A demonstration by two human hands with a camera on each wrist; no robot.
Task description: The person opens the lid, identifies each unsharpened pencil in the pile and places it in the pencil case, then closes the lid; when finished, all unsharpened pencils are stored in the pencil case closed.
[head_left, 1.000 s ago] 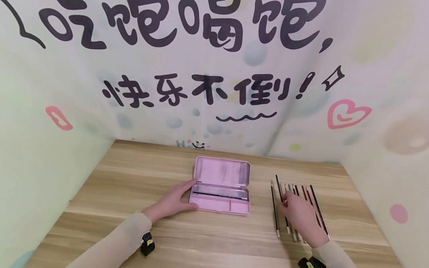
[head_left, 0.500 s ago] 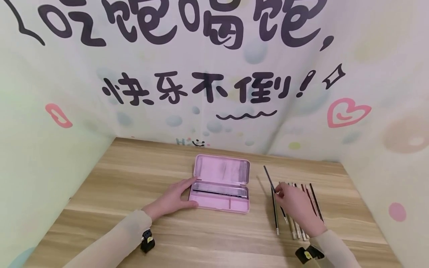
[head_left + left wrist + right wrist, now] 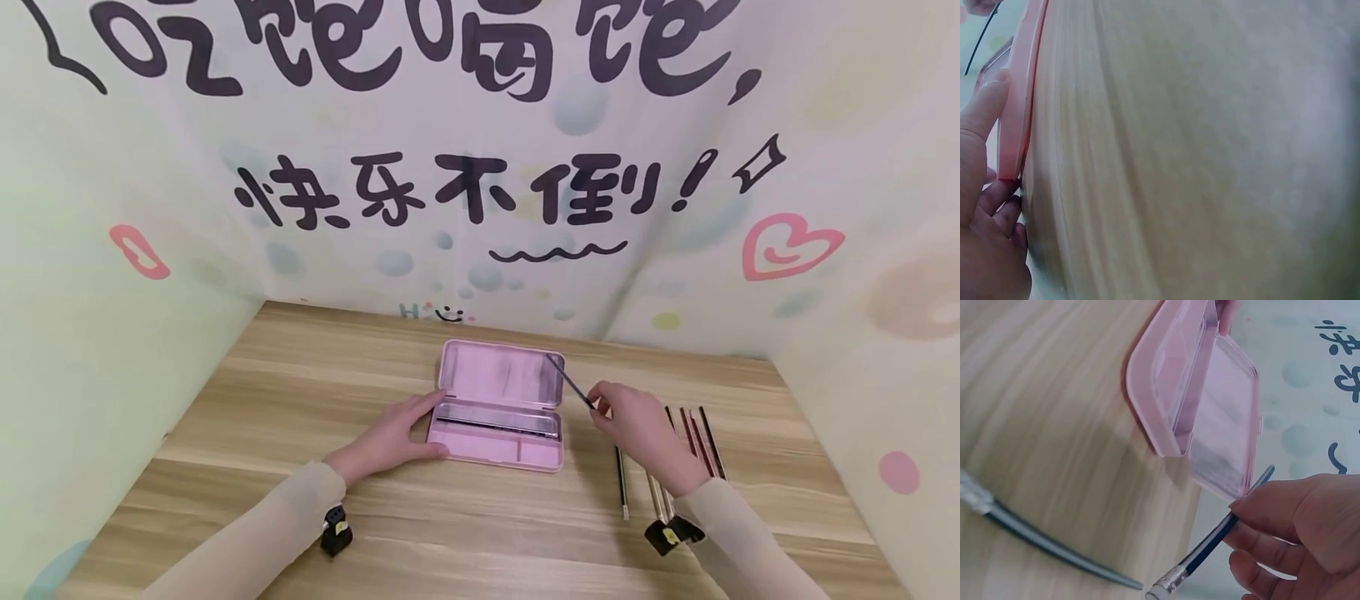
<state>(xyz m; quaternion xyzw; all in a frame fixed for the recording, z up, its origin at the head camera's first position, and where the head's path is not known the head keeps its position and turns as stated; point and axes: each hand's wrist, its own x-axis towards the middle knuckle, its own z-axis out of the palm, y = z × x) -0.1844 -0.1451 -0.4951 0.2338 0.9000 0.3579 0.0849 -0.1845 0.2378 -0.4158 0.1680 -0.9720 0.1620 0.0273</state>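
Observation:
A pink pencil case [image 3: 472,447] lies with its lid [image 3: 487,372] raised, and one dark pencil [image 3: 495,427] rests inside its rear compartment. My left hand [image 3: 390,437] holds the case by its left end; in the left wrist view the thumb [image 3: 992,103] is on the rim and the fingers are at the corner. Right of the case, my right hand [image 3: 637,425] pinches a dark pencil [image 3: 572,385] above the table. The right wrist view shows that pencil's metal ferrule [image 3: 1175,576] and pale eraser end pointing away from the fingers.
Several pencils lie on the wooden table [image 3: 465,533] at the right, partly hidden under my right hand and arm: a black one [image 3: 621,483] stands apart, and a reddish one [image 3: 701,437] lies farther right. A printed cloth wall [image 3: 360,275] borders the table's back.
My right hand has lifted a dark pencil from the group and carried it left, so its tip now overlaps the lid's right side in the head view. The left hand stays on the case.

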